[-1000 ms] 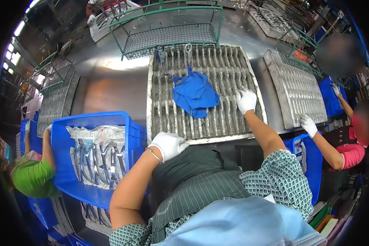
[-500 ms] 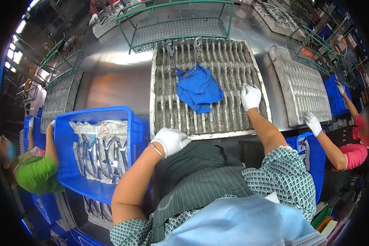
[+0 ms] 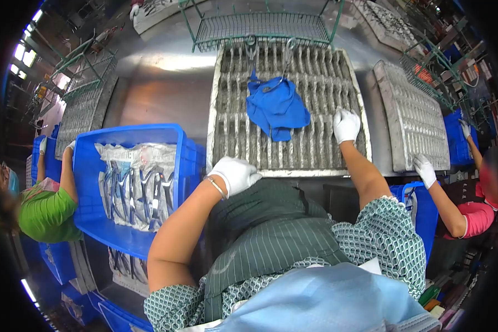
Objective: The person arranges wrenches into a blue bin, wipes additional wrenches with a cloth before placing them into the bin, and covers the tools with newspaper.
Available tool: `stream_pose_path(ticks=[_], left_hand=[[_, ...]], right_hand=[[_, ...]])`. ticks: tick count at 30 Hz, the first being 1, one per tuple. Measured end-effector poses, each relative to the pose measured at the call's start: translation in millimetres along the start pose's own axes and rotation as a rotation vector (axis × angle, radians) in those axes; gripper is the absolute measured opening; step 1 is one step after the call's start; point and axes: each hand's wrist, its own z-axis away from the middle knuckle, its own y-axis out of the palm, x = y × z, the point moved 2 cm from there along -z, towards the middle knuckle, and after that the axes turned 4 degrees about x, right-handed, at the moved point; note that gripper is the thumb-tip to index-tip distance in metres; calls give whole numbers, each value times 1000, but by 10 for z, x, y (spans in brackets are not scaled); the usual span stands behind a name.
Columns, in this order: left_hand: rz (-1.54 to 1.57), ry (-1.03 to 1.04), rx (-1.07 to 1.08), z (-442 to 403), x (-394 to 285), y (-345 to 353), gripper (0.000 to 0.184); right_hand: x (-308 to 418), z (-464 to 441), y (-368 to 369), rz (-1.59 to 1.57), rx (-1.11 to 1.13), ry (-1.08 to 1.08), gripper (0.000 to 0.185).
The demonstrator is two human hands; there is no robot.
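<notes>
Slotted grey rectangular tray [image 3: 307, 154], pale-rimmed: lies on the shiny sheet-metal desk [image 3: 160, 102], directly before the wearer's dark green striped apron [image 3: 282, 243].

Far left: a co-worker in a bright green top [image 3: 47, 214], one white-gloved hand near the rim of a large blue plastic bin; contact cannot be told. Behind, on the desk, a second slotted tray [image 3: 88, 117]. In the large blue plastic bin [image 3: 88, 213], which tilts toward the wearer: printed paper with several dark, long, curved metal pieces [image 3: 141, 193] side by side on it.

Left hand [image 3: 235, 175], white glove, bracelet at the wrist: at the near left corner of the tray. Fingers curled together; cannot tell whether they pinch the rim.

At the tray's far edge: a green wire-mesh rack [image 3: 263, 27] and two metal tools with ring handles, one at left [image 3: 251, 41], one at right [image 3: 291, 43], lower parts reaching toward a crumpled bright blue cloth [image 3: 276, 109]. Cloth lies on the slots, left of the right hand, not touching it.

Right hand [image 3: 347, 125], white glove: over the tray's right side. Fingers bent inward; cannot tell whether they pinch anything.

Farther right: a third, paler slotted tray [image 3: 418, 119]; a co-worker's white-gloved hand [image 3: 424, 170] at its near edge, pink-red sleeve [image 3: 476, 218] beyond.
</notes>
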Motion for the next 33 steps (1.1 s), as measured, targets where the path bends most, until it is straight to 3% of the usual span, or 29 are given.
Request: stream_pose_path(ticks=[20, 26, 29, 31, 33], left_hand=[[8, -4, 37, -32, 23, 38, 45], [7, -19, 46, -55, 49, 13, 40], [13, -42, 67, -77, 93, 24, 41], [3, -58, 81, -80, 98, 23, 41], [-2, -73, 92, -84, 104, 19, 41]], right_hand=[[-7, 17, 47, -16, -12, 16, 26], [70, -111, -96, 25, 175, 67, 30], [151, -284, -79, -47, 149, 66, 27], [467, -492, -300, -502, 49, -45, 28], [813, -618, -368, -556, 133, -141, 38]])
